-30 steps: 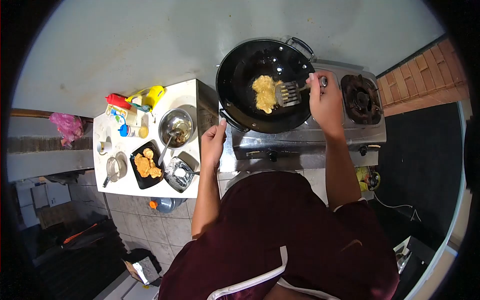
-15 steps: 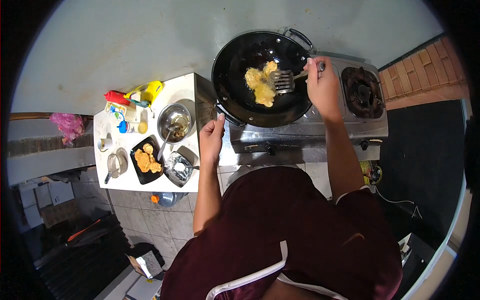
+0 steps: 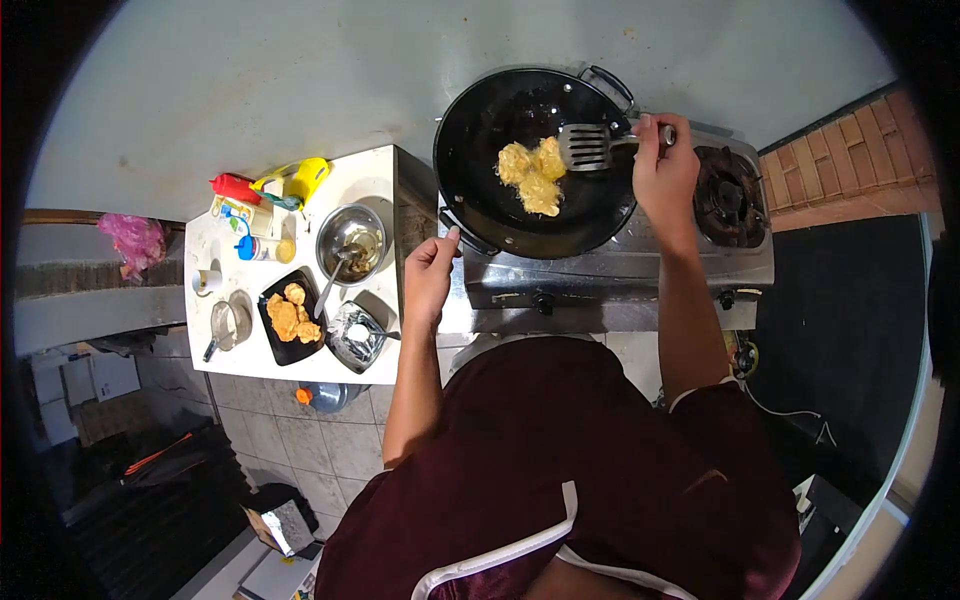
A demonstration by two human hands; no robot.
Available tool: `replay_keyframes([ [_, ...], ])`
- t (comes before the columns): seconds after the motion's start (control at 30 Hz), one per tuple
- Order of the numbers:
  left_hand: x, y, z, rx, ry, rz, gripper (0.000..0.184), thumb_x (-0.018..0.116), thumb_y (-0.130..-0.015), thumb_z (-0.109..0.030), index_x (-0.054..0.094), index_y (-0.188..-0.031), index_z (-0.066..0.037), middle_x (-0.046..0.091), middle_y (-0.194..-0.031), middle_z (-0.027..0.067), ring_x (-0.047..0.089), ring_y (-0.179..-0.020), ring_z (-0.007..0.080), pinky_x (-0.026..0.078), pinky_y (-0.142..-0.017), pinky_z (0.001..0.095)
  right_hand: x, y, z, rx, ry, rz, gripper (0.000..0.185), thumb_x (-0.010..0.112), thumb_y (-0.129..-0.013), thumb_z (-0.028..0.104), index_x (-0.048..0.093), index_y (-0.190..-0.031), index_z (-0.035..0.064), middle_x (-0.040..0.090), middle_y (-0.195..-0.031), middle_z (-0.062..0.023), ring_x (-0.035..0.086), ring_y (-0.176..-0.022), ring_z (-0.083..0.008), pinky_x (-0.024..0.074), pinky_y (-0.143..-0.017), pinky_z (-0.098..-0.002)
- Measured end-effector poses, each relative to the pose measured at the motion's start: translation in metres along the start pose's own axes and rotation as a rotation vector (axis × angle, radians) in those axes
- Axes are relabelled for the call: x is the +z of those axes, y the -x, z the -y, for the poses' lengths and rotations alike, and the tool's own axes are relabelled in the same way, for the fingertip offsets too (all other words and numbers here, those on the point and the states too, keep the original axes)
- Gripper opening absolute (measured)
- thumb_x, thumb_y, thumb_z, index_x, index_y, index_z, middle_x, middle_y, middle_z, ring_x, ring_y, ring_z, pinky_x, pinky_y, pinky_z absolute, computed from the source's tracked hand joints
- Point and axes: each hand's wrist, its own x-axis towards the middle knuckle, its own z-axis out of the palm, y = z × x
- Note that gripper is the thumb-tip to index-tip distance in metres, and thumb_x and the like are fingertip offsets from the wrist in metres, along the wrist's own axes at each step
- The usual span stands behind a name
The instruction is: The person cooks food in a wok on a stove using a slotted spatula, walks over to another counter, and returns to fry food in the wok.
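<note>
A black two-handled wok (image 3: 480,195) sits on the stove, with golden battered pieces of food (image 3: 532,178) clustered in its middle. My right hand (image 3: 667,180) is closed around the handle of a metal slotted spatula (image 3: 586,148). The spatula's head is over the wok, close beside the right edge of the food. At the wok's near left side, my left hand (image 3: 430,272) has its fingers curled with the thumb on the wok's near handle (image 3: 470,236). Part of that grip is hidden.
Right of the wok is a second burner (image 3: 732,195). On the white table (image 3: 235,365) at left are a steel bowl (image 3: 328,235) with a spoon, a black plate (image 3: 283,352) of fried pieces, a black bowl (image 3: 350,352), a strainer (image 3: 230,325) and several bottles.
The spatula has moved up and right, off the lower side of the food to its upper right. My left hand stays at the wok handle; the view has shifted slightly.
</note>
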Motion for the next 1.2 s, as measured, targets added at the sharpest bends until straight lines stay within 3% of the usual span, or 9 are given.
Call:
replay_keyframes([
  [0.23,-0.002,-0.003,0.001,0.040,-0.028,0.028,0.035,0.060,-0.089,-0.031,0.054,-0.063,-0.008,0.037,-0.055,-0.0077,0.028,-0.051,0.0026,0.020,-0.046,0.0211,0.011,-0.009,0.006,-0.123,0.182,0.030,0.017,0.057,-0.088,0.019,0.054,-0.091,0.0021,0.062,-0.071,-0.0149,0.061,-0.063,-0.0307,0.0465,-0.058,-0.0355],
  [0.37,-0.003,-0.006,0.004,0.052,-0.061,0.013,0.035,0.060,-0.089,-0.032,0.054,-0.063,-0.008,0.037,-0.055,-0.0076,0.028,-0.050,0.0026,0.020,-0.046,0.0208,0.018,-0.010,-0.003,-0.177,0.128,0.000,0.018,0.057,-0.089,0.020,0.053,-0.092,0.0022,0.063,-0.072,-0.0144,0.062,-0.065,-0.0308,0.0469,-0.059,-0.0362],
  [0.43,-0.003,-0.006,0.004,0.033,-0.049,0.028,0.035,0.060,-0.089,-0.032,0.054,-0.063,-0.008,0.038,-0.055,-0.0077,0.028,-0.050,0.0026,0.020,-0.046,0.0207,0.026,-0.007,-0.003,-0.087,-0.008,-0.011,0.019,0.056,-0.090,0.021,0.053,-0.092,0.0023,0.065,-0.075,-0.0135,0.063,-0.067,-0.0299,0.0478,-0.061,-0.0356],
  [0.53,-0.004,-0.004,-0.003,-0.013,-0.043,0.039,0.037,0.061,-0.088,-0.032,0.056,-0.063,-0.006,0.040,-0.057,-0.0071,0.032,-0.055,0.0038,0.024,-0.051,0.0218,0.032,-0.006,-0.006,0.026,0.057,-0.014,0.020,0.054,-0.090,0.022,0.052,-0.092,0.0023,0.066,-0.077,-0.0124,0.065,-0.070,-0.0285,0.0487,-0.063,-0.0345],
  [0.67,-0.004,-0.006,0.000,0.073,-0.028,0.025,0.038,0.061,-0.088,-0.033,0.056,-0.063,-0.006,0.040,-0.057,-0.0073,0.031,-0.055,0.0037,0.023,-0.050,0.0217,0.029,-0.001,0.002,0.011,0.166,-0.051,0.020,0.053,-0.091,0.022,0.052,-0.093,0.0024,0.066,-0.078,-0.0123,0.065,-0.072,-0.0271,0.0491,-0.064,-0.0335],
  [0.87,-0.006,-0.007,0.000,0.036,-0.023,0.048,0.038,0.061,-0.088,-0.034,0.056,-0.063,-0.006,0.040,-0.057,-0.0071,0.031,-0.054,0.0037,0.023,-0.050,0.0217,0.056,0.013,-0.003,0.011,-0.129,-0.077,0.016,0.053,-0.090,0.016,0.050,-0.090,0.0007,0.065,-0.076,-0.0148,0.065,-0.069,-0.0272,0.0495,-0.062,-0.0343],
  [1.0,-0.006,-0.007,-0.001,0.042,-0.051,0.056,0.036,0.060,-0.089,-0.032,0.053,-0.062,-0.008,0.041,-0.059,-0.0065,0.031,-0.055,0.0038,0.024,-0.051,0.0216,0.059,0.022,0.003,-0.005,-0.036,-0.021,0.015,0.054,-0.090,0.015,0.050,-0.090,0.0007,0.065,-0.075,-0.0152,0.065,-0.069,-0.0277,0.0500,-0.062,-0.0354],
  [1.2,-0.010,-0.008,0.000,0.040,-0.032,0.054,0.038,0.060,-0.088,-0.034,0.054,-0.062,-0.007,0.040,-0.057,-0.0070,0.031,-0.054,0.0038,0.023,-0.050,0.0217,0.033,0.019,-0.001,0.038,-0.086,-0.118,0.018,0.055,-0.090,0.019,0.051,-0.093,0.0018,0.066,-0.075,-0.0133,0.065,-0.068,-0.0259,0.0485,-0.060,-0.0326],
])
